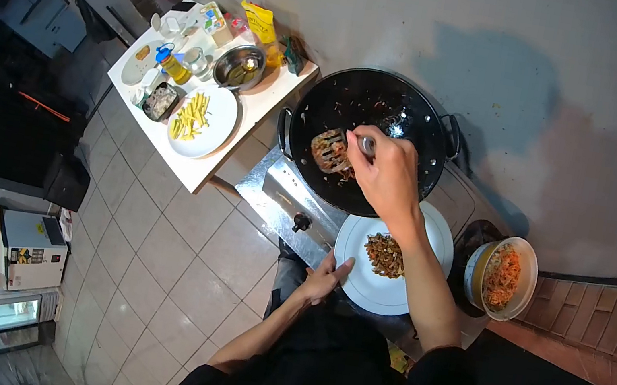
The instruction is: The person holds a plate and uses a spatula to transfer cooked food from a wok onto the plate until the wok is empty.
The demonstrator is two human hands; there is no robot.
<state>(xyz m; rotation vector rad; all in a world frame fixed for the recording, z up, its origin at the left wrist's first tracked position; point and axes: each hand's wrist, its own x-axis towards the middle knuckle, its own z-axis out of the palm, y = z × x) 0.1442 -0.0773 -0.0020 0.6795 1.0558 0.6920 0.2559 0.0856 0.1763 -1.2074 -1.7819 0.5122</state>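
Head view, cooking station. A white side counter [199,166] stood far left, carrying a plate of yellow strips [217,128], a metal bowl [240,67] and an oil bottle [174,68]. To its right a steel stove [283,196] bore a black wok [365,96] with two side handles, nearly empty apart from scattered dark bits. Near of the wok, on the stove's near edge, lay a round white plate [390,292] holding a small brown heap of fried food [384,254]. A bowl [527,278] of orange shreds stood just right of the plate.

The right hand [385,174] was over the wok, its grip closed around the handle of a slotted spatula [330,151]. The spatula's long axis ran left to right, with the loaded blade at the left and the handle under the fist. The plate lay near and slightly right of the blade, below the right forearm. The left hand [325,277] was the nearer one to the plate, touching its near-left rim with the thumb. Whether its fingers clasped the rim could not be told.
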